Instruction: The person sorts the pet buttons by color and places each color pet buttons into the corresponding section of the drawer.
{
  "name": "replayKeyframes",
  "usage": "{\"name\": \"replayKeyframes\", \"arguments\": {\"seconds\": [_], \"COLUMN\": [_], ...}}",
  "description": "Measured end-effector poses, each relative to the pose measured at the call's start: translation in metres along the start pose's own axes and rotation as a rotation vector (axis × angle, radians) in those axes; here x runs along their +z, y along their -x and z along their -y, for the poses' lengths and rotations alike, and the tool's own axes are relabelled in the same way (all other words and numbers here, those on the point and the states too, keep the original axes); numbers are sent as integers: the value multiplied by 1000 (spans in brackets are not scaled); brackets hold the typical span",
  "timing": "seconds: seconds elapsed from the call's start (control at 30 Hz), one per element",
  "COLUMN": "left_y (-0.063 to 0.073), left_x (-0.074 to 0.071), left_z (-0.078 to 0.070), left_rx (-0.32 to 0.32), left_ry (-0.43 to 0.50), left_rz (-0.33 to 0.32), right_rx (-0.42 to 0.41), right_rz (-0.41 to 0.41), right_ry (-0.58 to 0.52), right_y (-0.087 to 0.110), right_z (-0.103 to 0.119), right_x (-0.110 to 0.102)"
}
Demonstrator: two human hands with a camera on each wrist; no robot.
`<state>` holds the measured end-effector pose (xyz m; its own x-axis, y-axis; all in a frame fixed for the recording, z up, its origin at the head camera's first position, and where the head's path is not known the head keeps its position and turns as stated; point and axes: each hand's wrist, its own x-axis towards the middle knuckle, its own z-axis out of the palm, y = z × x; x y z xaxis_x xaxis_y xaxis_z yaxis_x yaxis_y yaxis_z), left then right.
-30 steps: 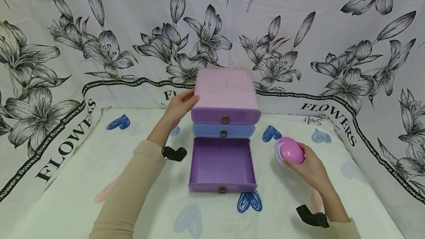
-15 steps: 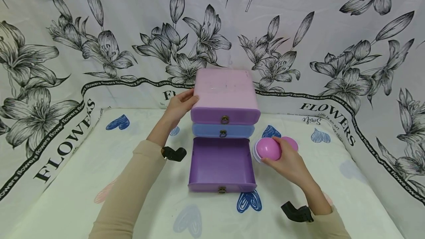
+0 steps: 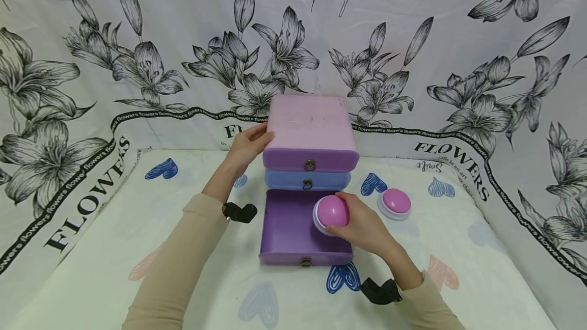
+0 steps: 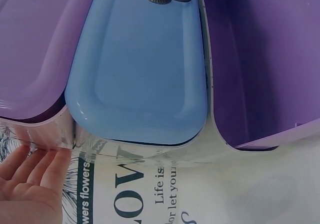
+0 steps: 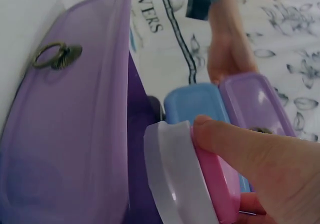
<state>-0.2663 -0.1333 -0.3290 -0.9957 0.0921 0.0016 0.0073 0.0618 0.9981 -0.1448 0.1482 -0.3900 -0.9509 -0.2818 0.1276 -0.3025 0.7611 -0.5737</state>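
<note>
A small chest of drawers [image 3: 312,121] with a pink top stands at the middle. Its bottom purple drawer [image 3: 289,228] is pulled out, while the blue drawer [image 3: 293,180] and the top purple drawer [image 3: 284,160] are closed. My left hand [image 3: 247,146] rests against the chest's left side near the top; in the left wrist view its straight fingers [image 4: 37,166] touch the pink wall. My right hand [image 3: 367,225] grips a round pink-and-white container [image 3: 332,211] by its pink part, over the open drawer. In the right wrist view its white base [image 5: 175,169] is beside the drawer front [image 5: 70,114].
A second pink-and-white round container [image 3: 396,202] sits on the heart-printed cloth [image 3: 211,279] to the right of the chest. Behind everything hangs a white curtain [image 3: 206,19] with black flower prints.
My right hand has carried its round container leftward from beside the second container to over the open drawer. The second container has come into full view. My left hand has stayed put.
</note>
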Motion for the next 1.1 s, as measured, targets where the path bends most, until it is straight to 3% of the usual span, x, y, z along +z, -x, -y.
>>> {"name": "replayKeyframes", "arguments": {"seconds": [0.57, 0.87, 1.1], "left_y": [-1, -1, 0], "left_x": [0, 0, 0], "left_z": [1, 1, 0], "left_rx": [10, 3, 2], "left_ry": [-2, 12, 10], "left_rz": [5, 0, -2], "right_rx": [-157, -182, -177], "right_rz": [135, 234, 259], "right_ry": [12, 69, 110], "right_y": [-28, -38, -42], "right_z": [29, 43, 49], "right_x": [39, 55, 68]}}
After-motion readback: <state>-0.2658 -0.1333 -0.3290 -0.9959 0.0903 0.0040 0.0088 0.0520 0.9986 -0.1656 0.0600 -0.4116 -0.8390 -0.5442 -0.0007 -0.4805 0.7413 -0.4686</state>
